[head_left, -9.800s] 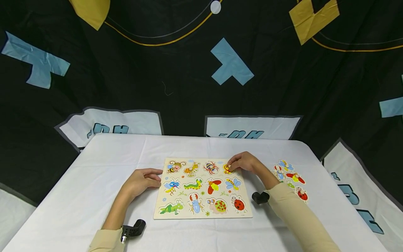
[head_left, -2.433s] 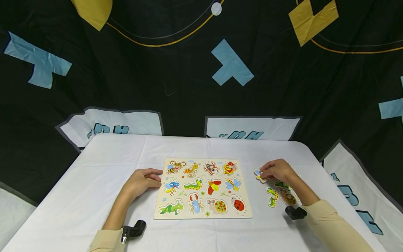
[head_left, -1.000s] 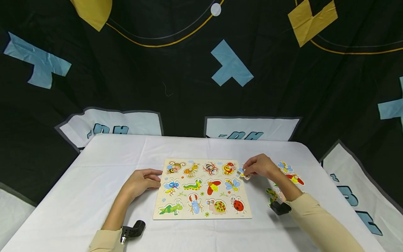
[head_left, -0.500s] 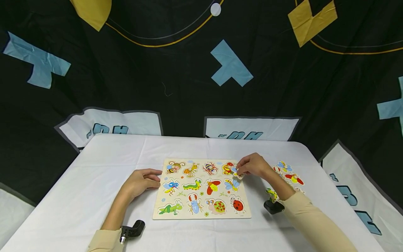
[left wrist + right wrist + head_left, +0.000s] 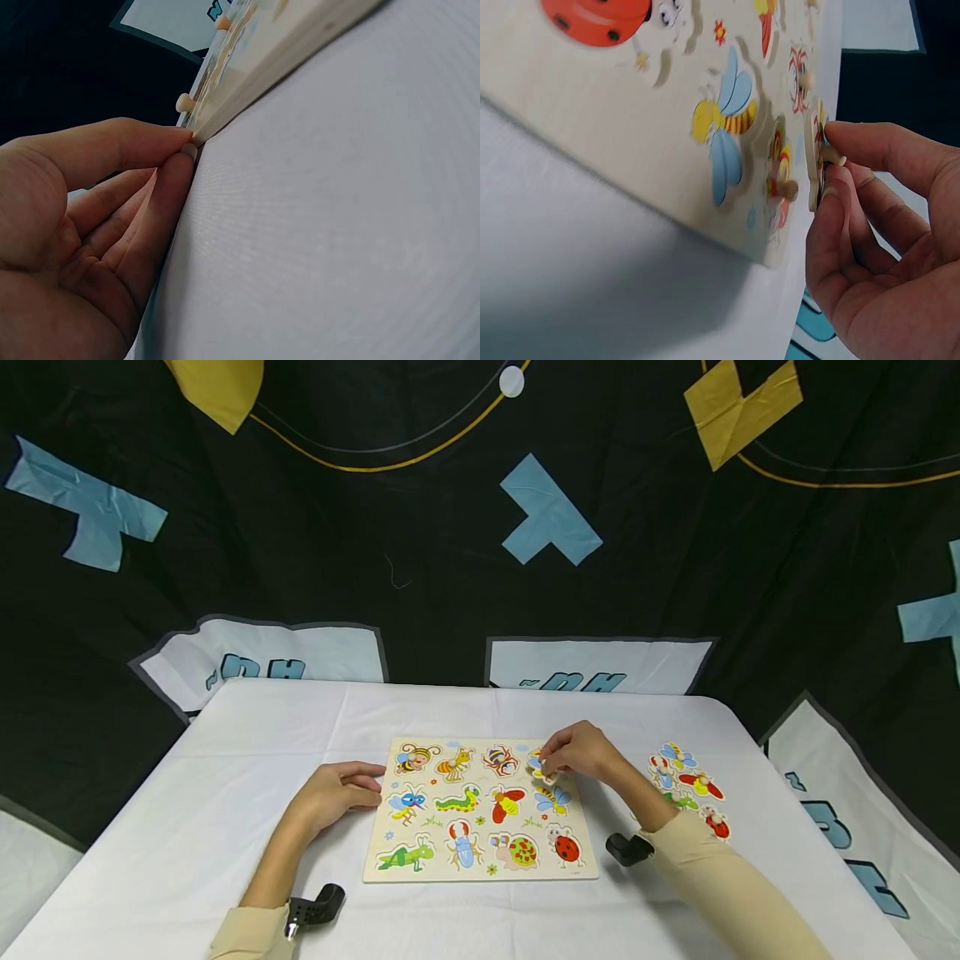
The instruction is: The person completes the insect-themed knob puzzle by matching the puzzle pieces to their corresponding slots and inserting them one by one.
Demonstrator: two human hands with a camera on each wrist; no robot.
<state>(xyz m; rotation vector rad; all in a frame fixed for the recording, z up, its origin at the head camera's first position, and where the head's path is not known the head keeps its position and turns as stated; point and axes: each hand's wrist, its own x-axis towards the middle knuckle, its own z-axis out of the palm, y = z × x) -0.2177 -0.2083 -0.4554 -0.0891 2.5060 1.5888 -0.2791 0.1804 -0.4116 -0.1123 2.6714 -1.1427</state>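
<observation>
A wooden peg puzzle board (image 5: 480,875) with printed insects lies on the table. My left hand (image 5: 337,795) holds its left edge; in the left wrist view, the thumb and a fingertip meet at the board's side (image 5: 289,66). My right hand (image 5: 581,752) pinches the wooden knob of an insect puzzle piece (image 5: 815,161), which hangs tilted just above the top right of the board. Below it, a red and yellow butterfly-like piece (image 5: 780,180) with a knob sits in its recess. The dragonfly recess (image 5: 724,124) and ladybug recess (image 5: 566,845) hold only their pictures.
Right of the board lies a loose group of puzzle pieces: a dragonfly (image 5: 678,755), a red-winged bug (image 5: 702,785), a beetle (image 5: 662,771), a ladybug (image 5: 716,822) and a green one (image 5: 681,800). A white cloth (image 5: 262,735) covers the table; a black curtain (image 5: 435,577) hangs behind.
Earlier my right hand was at the top right butterfly piece, then went to the loose pieces. It has since carried the insect puzzle piece left over the board. My left hand stays.
</observation>
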